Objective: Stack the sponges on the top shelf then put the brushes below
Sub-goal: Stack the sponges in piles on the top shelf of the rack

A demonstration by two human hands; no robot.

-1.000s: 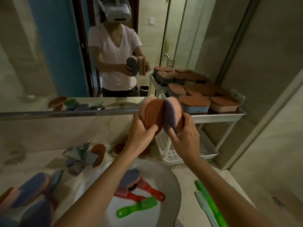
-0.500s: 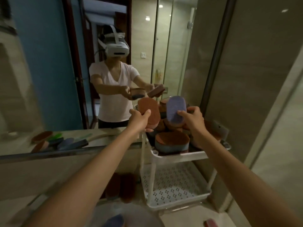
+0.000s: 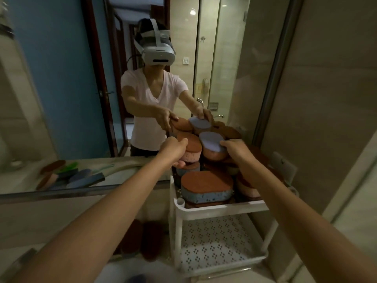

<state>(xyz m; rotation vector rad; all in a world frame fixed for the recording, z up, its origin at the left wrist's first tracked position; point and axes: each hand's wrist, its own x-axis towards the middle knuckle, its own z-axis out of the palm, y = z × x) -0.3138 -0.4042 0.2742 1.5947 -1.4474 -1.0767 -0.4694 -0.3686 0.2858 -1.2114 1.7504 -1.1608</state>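
My left hand [image 3: 173,150] grips a sponge with a rust-brown top and pink body [image 3: 191,149], held flat over the pile on the top shelf. My right hand [image 3: 236,149] grips a sponge with a purple top and brown body [image 3: 212,146], beside the first and resting on the sponges below. The white rack's top shelf [image 3: 224,207] holds several stacked sponges, a blue one with a brown top [image 3: 206,185] at the front. The perforated lower shelf [image 3: 212,242] holds nothing. No brushes are plainly in view.
A mirror [image 3: 81,78] behind the rack reflects a person, the sponges and counter items. A beige wall [image 3: 326,119] stands right of the rack. Dark brown sponges [image 3: 142,240] lie against the wall left of the lower shelf.
Both hands carried their sponges from upright in front of me, forward and down onto the pile on the top shelf, turning them flat. My view rose away from the sink.
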